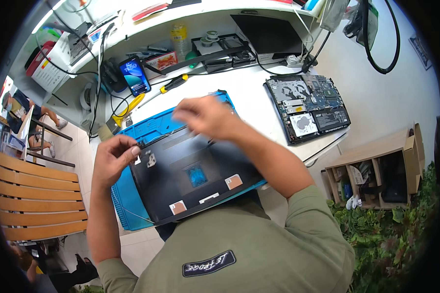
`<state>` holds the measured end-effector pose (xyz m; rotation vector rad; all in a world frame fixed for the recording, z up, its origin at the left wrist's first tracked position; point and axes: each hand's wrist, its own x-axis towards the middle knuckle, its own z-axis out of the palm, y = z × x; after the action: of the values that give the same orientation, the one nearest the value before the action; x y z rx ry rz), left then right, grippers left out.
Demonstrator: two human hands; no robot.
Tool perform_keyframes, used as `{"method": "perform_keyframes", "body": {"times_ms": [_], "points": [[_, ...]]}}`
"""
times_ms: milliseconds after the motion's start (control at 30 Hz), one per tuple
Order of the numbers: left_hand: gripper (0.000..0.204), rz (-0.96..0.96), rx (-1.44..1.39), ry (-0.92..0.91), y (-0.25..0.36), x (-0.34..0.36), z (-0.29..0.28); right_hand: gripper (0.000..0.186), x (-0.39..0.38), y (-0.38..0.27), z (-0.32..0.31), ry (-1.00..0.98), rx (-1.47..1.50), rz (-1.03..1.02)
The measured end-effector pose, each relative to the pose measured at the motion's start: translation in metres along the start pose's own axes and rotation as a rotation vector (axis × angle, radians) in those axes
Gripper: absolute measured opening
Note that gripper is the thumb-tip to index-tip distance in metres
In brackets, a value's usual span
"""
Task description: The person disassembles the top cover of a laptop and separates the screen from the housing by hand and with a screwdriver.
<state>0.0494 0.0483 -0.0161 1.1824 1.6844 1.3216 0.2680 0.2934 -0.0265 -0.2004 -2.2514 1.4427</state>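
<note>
A black laptop lid shell (168, 183) lies at a tilt on a blue work mat (128, 215) in front of me. At its far left corner my left hand (111, 161) is closed, thumb and forefinger pinched; a small dark piece shows at the fingertips, too small to name. Close by, a metal hinge bracket (151, 160) sits on the shell. A thin cable (165, 136) runs along the shell's far edge. Above that edge hovers my right hand (205, 117), its fingers smeared by motion, so any grip is hidden.
An opened laptop base (308, 110) with bare circuit board and battery stands at right. Beyond the mat lie a yellow-black screwdriver (174, 84), a yellow-handled tool (129, 110) and a lit phone (135, 75). Cables hang at left. A wooden cabinet (371, 168) stands on the floor at right.
</note>
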Motion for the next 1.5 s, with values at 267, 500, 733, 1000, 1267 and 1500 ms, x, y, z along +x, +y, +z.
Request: {"method": "perform_keyframes", "body": {"times_ms": [267, 500, 733, 1000, 1267, 1500], "points": [[0.023, 0.09, 0.185, -0.13, 0.013, 0.148, 0.114, 0.023, -0.022, 0.079, -0.115, 0.167, -0.084, 0.576], [0.018, -0.056, 0.284, -0.158, -0.007, 0.197, 0.166, 0.019, -0.029, 0.077, -0.129, -0.041, 0.029, 0.724], [0.018, -0.096, 0.305, -0.173, -0.015, 0.205, 0.171, 0.012, -0.028, 0.085, -0.13, -0.062, 0.1, 0.742], [0.017, -0.084, 0.404, -0.169, -0.014, 0.21, 0.172, 0.016, -0.027, 0.086, -0.126, -0.076, 0.052, 0.718], [0.022, -0.104, 0.452, -0.134, -0.018, 0.209, 0.172, 0.017, -0.026, 0.089, -0.124, -0.069, 0.037, 0.715], [0.023, -0.139, 0.437, -0.14, -0.021, 0.211, 0.172, 0.028, -0.024, 0.083, -0.119, -0.04, -0.017, 0.708]]}}
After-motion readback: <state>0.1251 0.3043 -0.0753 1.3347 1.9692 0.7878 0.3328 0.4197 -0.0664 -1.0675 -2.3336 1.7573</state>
